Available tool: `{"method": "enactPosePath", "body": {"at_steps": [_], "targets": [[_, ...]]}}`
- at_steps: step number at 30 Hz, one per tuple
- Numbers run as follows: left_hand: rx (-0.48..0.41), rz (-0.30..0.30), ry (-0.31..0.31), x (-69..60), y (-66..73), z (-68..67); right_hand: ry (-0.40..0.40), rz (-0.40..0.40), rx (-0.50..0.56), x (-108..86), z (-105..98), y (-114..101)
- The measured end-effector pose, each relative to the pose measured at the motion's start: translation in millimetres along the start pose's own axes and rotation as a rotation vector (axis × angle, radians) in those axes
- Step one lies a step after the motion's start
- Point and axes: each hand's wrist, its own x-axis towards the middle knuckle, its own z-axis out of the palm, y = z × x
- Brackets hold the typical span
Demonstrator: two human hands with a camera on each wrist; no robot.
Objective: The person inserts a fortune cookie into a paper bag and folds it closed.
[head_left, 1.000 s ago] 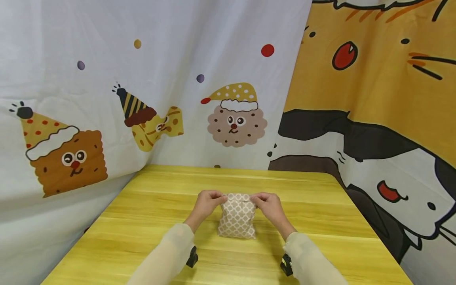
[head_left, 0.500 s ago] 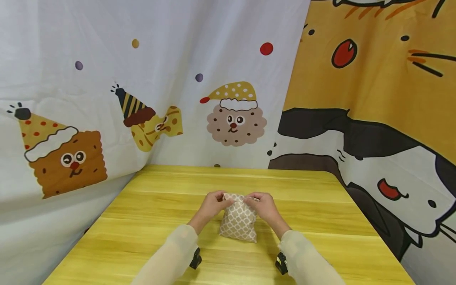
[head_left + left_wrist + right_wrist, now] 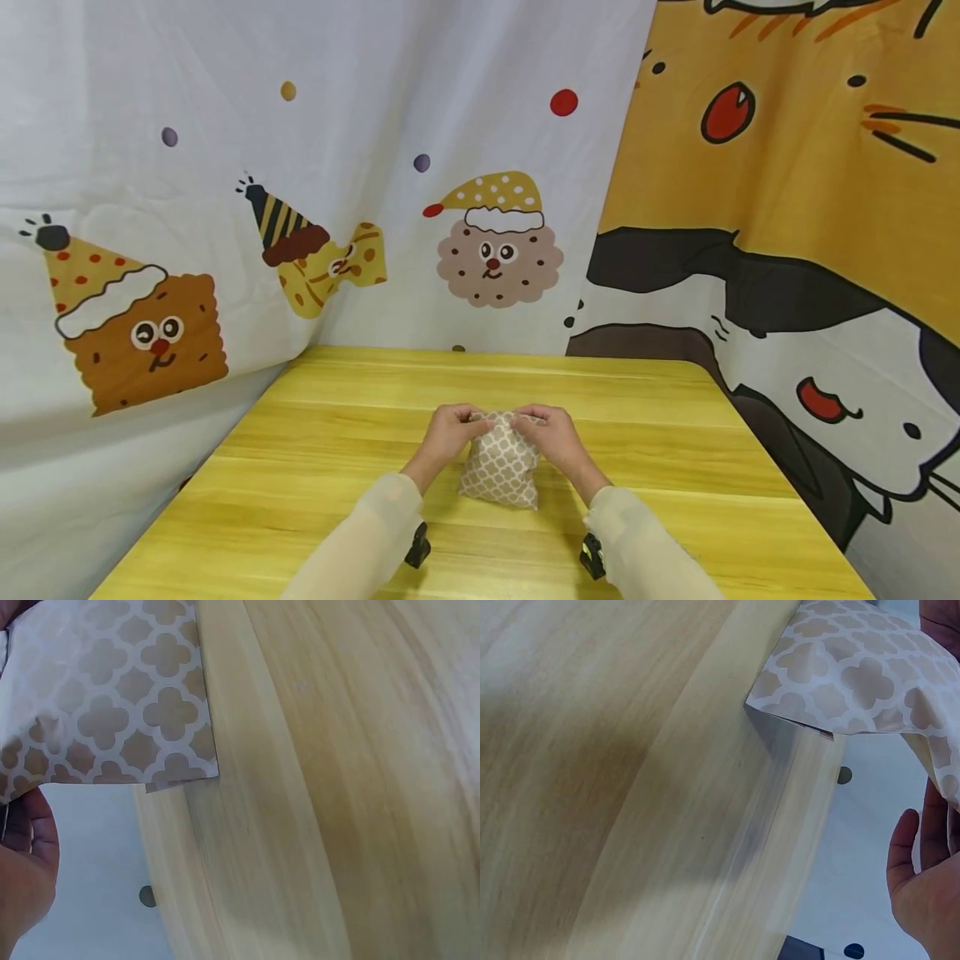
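A small tan paper bag point(image 3: 501, 468) with a white lattice pattern stands on the wooden table between both hands, its lower edge toward me. At its upper left corner my left hand point(image 3: 452, 433) pinches the top edge, thumb on the near face. My right hand point(image 3: 550, 433) does the same at the upper right, its thumb near the middle of the top. In the left wrist view the bag point(image 3: 135, 690) shows one straight side and a corner. The right wrist view shows the bag point(image 3: 855, 675) bulging, with curled fingers point(image 3: 934, 825) behind it. What the bag contains is hidden.
The yellow wooden table point(image 3: 337, 500) spreads around the hands. Behind it hangs a white curtain point(image 3: 360, 108) with cartoon biscuits, and a cat-print cloth point(image 3: 787, 208) hangs at the right. Each wrist carries a small black camera point(image 3: 418, 546).
Both hands have moved inward along the bag's top edge, closer together, and their thumbs now lie over its near face. The bag has tilted slightly, its top sitting a little lower.
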Motion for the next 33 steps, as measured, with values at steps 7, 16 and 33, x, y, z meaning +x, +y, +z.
{"method": "enactPosePath", "body": {"at_steps": [7, 16, 33], "targets": [[0.001, 0.002, -0.028, -0.5, 0.2, -0.7, -0.025, -0.010, -0.006, 1.1, -2, 1], [-0.010, -0.004, 0.011, -0.7, -5.6, -9.2, 0.076, 0.010, -0.063, -1.1, -14, 3], [0.194, -0.147, -0.013, 13.2, -22.3, -13.6, 0.041, 0.231, -0.088, 12.6, -11, 27]]}}
